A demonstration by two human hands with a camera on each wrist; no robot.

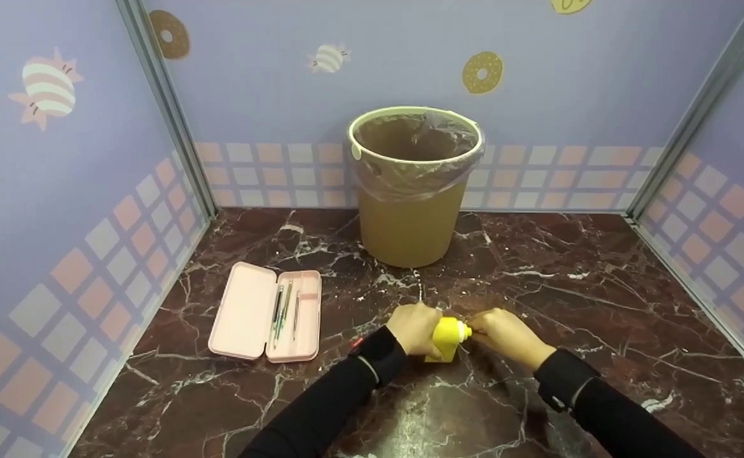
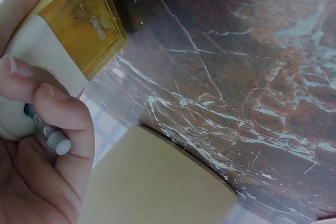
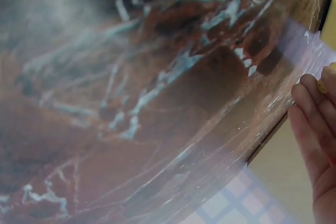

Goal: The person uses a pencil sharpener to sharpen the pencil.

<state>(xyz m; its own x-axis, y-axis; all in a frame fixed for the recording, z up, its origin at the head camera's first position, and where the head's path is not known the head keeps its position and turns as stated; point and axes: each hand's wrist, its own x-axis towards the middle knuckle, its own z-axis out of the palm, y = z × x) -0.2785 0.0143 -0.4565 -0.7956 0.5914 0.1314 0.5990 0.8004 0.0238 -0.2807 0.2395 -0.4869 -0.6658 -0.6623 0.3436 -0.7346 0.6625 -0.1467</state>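
Note:
A yellow pencil sharpener [image 1: 446, 340] stands on the tabletop in the head view, in front of the bin. My left hand [image 1: 412, 327] grips it from the left side. The left wrist view shows its clear yellow shavings drawer [image 2: 86, 24] beside a white part. From between the curled left fingers pokes a pencil's end [image 2: 56, 139], with a metal band and pale eraser; its other end is hidden. On the right, my right hand [image 1: 509, 337] has its fingertips at the sharpener's yellow crank knob [image 3: 322, 86], pinching it; most of the crank is hidden.
Left of my hands lies an open pink pencil case [image 1: 241, 315] with several pencils [image 1: 281, 312] inside. Behind the hands stands a tan bin [image 1: 407, 232] with a plastic liner. Patterned walls enclose the dark marbled tabletop [image 1: 588, 305]. A small red thing [image 1: 357, 341] shows beside the left cuff.

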